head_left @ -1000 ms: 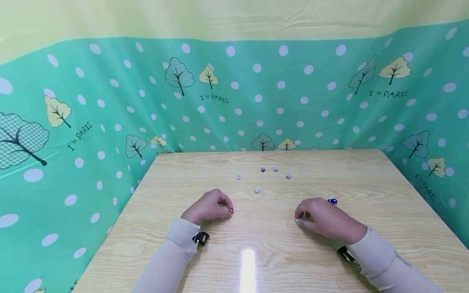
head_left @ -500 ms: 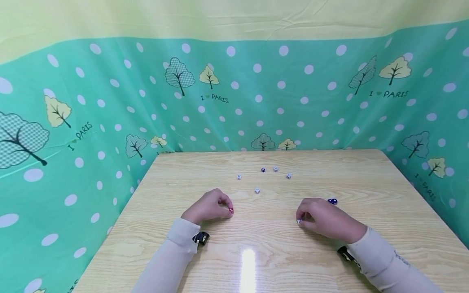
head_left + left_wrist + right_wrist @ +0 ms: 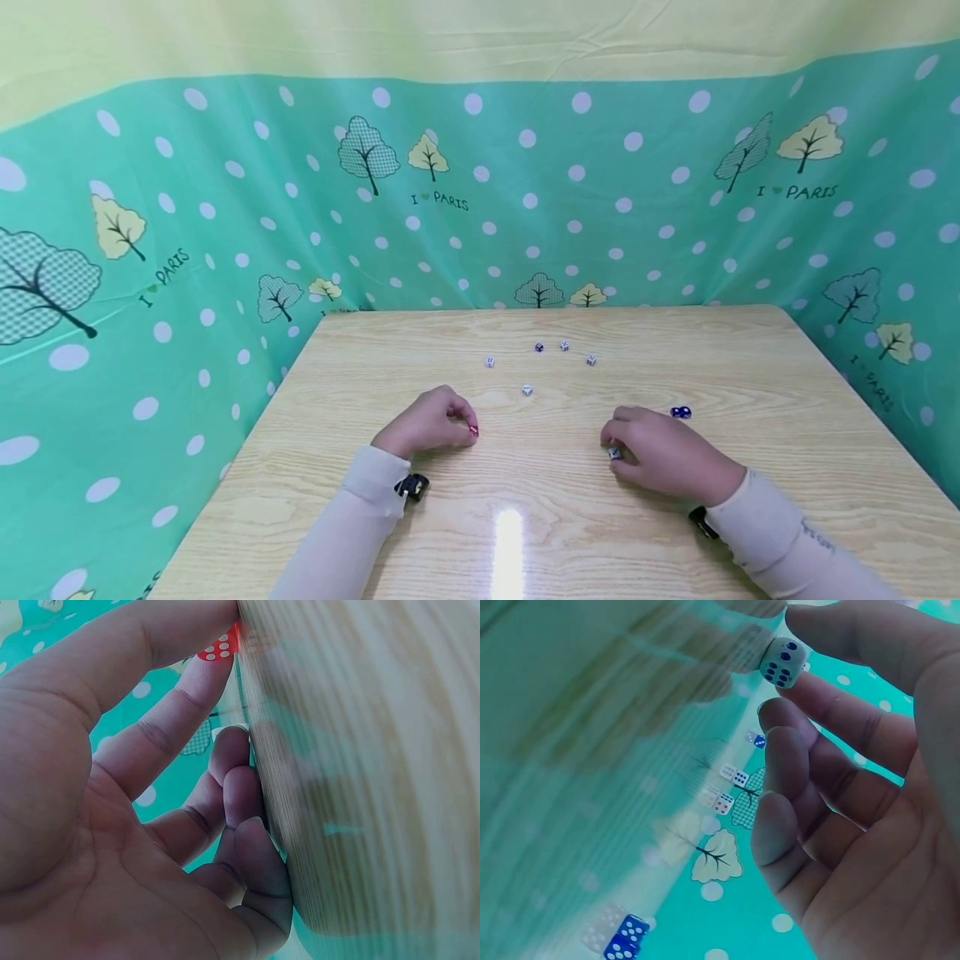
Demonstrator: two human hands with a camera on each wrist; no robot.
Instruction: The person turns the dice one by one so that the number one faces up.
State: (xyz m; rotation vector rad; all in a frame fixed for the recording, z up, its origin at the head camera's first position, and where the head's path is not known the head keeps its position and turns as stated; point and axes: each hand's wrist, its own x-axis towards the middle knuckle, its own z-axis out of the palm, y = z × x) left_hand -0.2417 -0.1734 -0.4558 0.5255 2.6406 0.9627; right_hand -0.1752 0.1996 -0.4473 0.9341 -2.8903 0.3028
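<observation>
In the head view my left hand point(image 3: 431, 419) rests low over the wooden table, thumb and index finger pinching a red die point(image 3: 473, 431). The left wrist view shows the white pips of this red die point(image 3: 217, 649) between those fingertips, right at the tabletop. My right hand point(image 3: 663, 450) is at the right, its thumb and index finger spread around a white die point(image 3: 614, 453) on the table. From the right wrist, a gap shows between the thumb and this white die point(image 3: 784, 663), while the index fingertip is right beside it. The other right fingers are loosely bent.
A blue die point(image 3: 681, 412) lies just behind my right hand. Farther back are a dark die point(image 3: 538, 347) and several white dice, one of them point(image 3: 527, 390) nearest the middle. A green patterned curtain point(image 3: 450, 217) encloses the wooden table point(image 3: 540, 483) at back and sides.
My right thumb and index finger have spread apart from their pinch around the white die, which has shifted slightly. The left hand with the red die has stayed still.
</observation>
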